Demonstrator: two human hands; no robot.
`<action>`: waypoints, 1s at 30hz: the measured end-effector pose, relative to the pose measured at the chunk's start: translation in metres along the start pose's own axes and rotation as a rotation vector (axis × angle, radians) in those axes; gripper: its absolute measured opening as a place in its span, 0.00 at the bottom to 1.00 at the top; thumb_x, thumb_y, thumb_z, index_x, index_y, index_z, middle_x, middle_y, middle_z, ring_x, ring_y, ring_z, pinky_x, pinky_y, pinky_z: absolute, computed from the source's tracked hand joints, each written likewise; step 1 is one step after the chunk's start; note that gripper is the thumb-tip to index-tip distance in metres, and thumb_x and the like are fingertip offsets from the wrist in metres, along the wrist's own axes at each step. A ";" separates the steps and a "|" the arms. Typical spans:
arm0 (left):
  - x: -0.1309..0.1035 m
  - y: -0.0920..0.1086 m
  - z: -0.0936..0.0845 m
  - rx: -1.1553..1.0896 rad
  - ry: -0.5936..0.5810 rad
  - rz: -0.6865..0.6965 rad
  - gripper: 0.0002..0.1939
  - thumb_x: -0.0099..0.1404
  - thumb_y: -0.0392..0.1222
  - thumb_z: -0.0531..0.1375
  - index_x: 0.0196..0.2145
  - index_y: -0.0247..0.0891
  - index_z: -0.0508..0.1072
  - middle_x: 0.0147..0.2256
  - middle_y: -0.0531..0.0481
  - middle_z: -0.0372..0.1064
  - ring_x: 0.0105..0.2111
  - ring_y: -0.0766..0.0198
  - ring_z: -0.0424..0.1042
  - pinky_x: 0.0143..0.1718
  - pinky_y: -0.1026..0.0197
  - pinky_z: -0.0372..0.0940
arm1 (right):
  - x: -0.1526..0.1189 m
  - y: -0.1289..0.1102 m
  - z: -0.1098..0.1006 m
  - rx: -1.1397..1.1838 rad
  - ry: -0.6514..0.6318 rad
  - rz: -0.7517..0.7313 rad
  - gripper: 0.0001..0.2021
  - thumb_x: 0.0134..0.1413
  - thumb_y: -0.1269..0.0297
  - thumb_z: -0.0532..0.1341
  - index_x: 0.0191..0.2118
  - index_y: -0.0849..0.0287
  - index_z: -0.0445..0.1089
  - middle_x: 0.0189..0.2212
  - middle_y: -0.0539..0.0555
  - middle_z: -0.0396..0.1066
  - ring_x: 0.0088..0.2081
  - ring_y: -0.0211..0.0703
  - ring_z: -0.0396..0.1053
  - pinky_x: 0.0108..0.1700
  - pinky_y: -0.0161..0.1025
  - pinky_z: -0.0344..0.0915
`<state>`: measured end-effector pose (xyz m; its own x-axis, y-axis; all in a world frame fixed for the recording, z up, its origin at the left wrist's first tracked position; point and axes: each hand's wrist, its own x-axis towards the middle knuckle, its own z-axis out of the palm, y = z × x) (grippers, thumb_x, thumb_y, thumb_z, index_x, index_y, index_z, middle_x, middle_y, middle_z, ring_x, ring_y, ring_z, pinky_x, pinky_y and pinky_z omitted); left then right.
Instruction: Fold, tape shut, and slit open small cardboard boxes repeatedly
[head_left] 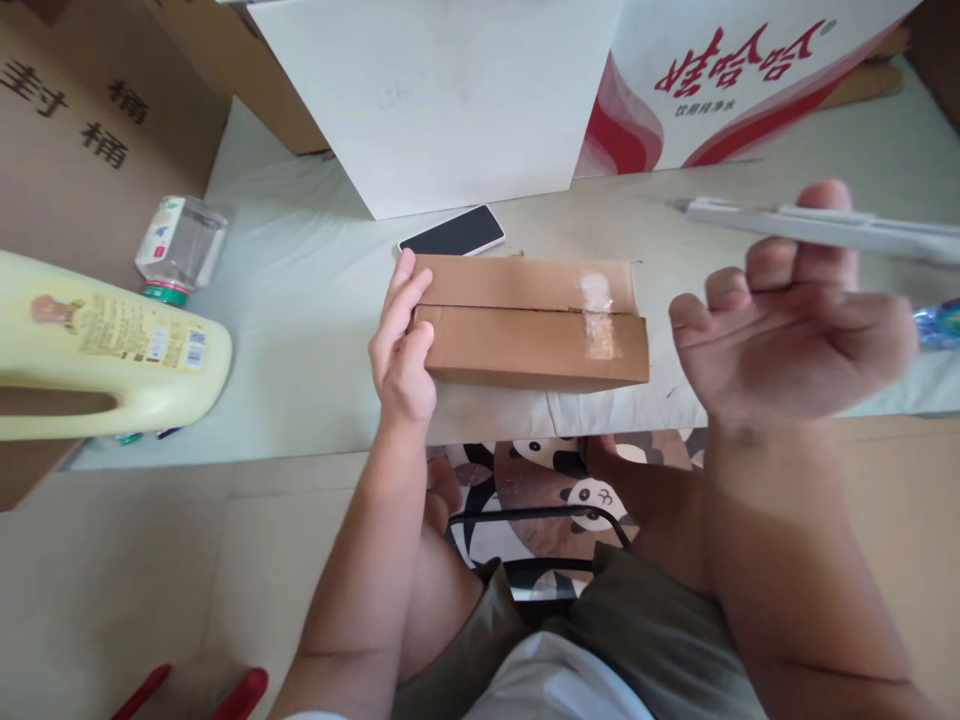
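A closed brown cardboard box (517,340) lies at the edge of the cloth-covered surface, its long seam facing up. Clear tape (598,330) crosses that seam near the right end. My left hand (405,345) grips the box's left end, fingers over the far side and thumb on the near side. Off to the right, apart from the box, my right hand (795,320) is raised palm up. It holds a slim white utility knife (795,222) by its fingers, the narrow dark tip pointing left. Whether its blade is out is too blurred to tell.
Behind the box lies a phone (454,232), with a large white carton (457,110) and a red-and-white carton (720,90) farther back. At left are a clear bottle (184,240), a yellow jug (112,350) and a big brown carton (97,150). A shiny blue wrapper (937,325) shows at right.
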<state>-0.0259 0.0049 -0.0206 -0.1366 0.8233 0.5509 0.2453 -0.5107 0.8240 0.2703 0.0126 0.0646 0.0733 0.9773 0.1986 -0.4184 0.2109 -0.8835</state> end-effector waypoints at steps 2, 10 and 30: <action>0.000 0.001 0.000 0.005 0.008 -0.016 0.23 0.71 0.58 0.57 0.60 0.56 0.72 0.69 0.59 0.60 0.74 0.44 0.48 0.77 0.36 0.40 | -0.003 -0.003 -0.001 -0.030 0.028 -0.020 0.13 0.46 0.60 0.68 0.41 0.38 0.77 0.29 0.46 0.72 0.28 0.39 0.66 0.31 0.41 0.67; 0.002 0.000 0.002 0.016 0.034 -0.022 0.23 0.70 0.59 0.57 0.59 0.56 0.74 0.68 0.60 0.62 0.73 0.45 0.50 0.76 0.36 0.42 | -0.003 -0.005 0.002 -0.018 0.037 0.024 0.04 0.47 0.55 0.61 0.26 0.40 0.73 0.34 0.51 0.72 0.36 0.49 0.68 0.38 0.49 0.69; 0.001 0.004 0.001 0.072 -0.001 -0.046 0.26 0.71 0.62 0.52 0.61 0.54 0.71 0.70 0.63 0.58 0.74 0.45 0.47 0.77 0.41 0.46 | 0.006 0.005 0.023 0.014 -0.004 -0.129 0.25 0.57 0.42 0.61 0.17 0.52 0.59 0.21 0.46 0.29 0.23 0.39 0.37 0.34 0.45 0.61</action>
<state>-0.0240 0.0041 -0.0172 -0.1482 0.8458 0.5124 0.3073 -0.4531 0.8368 0.2484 0.0192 0.0714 0.1233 0.9420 0.3121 -0.4185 0.3345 -0.8443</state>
